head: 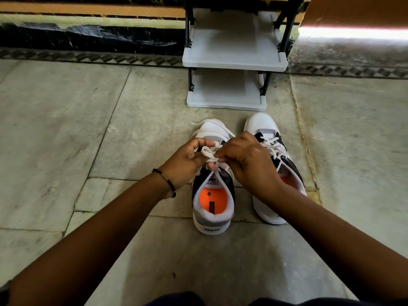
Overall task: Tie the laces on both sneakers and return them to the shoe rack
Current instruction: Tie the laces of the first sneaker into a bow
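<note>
Two white, black and grey sneakers with orange insoles stand side by side on the stone floor, toes pointing away from me. Over the left sneaker (213,208), my left hand (187,162) pinches a white lace loop (207,152). My right hand (249,164) grips the other part of that lace right beside it. A loose lace end trails off the toe. The right sneaker (263,127) sits partly under my right wrist, its laces crossed and lying loose. The shoe rack (234,62) stands just beyond the toes.
The rack has light grey shelves on a black frame, with its lowest shelf (225,104) near the floor. It backs onto a dark wall base. Bare stone slabs spread to the left and right of the sneakers. A dark bracelet circles my left wrist (167,184).
</note>
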Motion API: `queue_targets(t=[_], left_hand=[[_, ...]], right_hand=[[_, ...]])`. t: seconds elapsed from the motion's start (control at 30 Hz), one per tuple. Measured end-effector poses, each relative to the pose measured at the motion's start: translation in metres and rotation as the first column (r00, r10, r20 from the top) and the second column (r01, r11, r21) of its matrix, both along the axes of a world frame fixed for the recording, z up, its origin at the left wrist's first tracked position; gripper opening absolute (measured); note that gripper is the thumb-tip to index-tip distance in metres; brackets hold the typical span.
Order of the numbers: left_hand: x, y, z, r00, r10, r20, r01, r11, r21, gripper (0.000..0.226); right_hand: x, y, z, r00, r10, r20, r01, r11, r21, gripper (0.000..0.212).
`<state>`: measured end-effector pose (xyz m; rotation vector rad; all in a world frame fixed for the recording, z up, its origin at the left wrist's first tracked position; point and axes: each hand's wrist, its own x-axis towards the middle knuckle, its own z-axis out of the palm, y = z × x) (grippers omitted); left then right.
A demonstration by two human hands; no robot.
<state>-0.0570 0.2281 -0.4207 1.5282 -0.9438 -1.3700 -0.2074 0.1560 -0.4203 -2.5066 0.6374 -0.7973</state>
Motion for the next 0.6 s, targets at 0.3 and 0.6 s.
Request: queue_targets(t=[0.3,0.6], left_hand=[[0.0016,0.0001,0.0007,0.969,0.086,-0.230,-0.058,0.991,0.122,0.014],[0.0084,-0.0028,-0.0036,0.979,0.039,-0.200,-0.037,0.999,0.010,0.027]], right_hand=[[0.0000,0.0033,-0.0005,0.999,0.039,-0.017,-0.041,0.993,-0.113,0.019],[0.0005,-0.0013,0.0026,0.988,0.090,-0.123,-0.097,0.994,-0.050,0.010]])
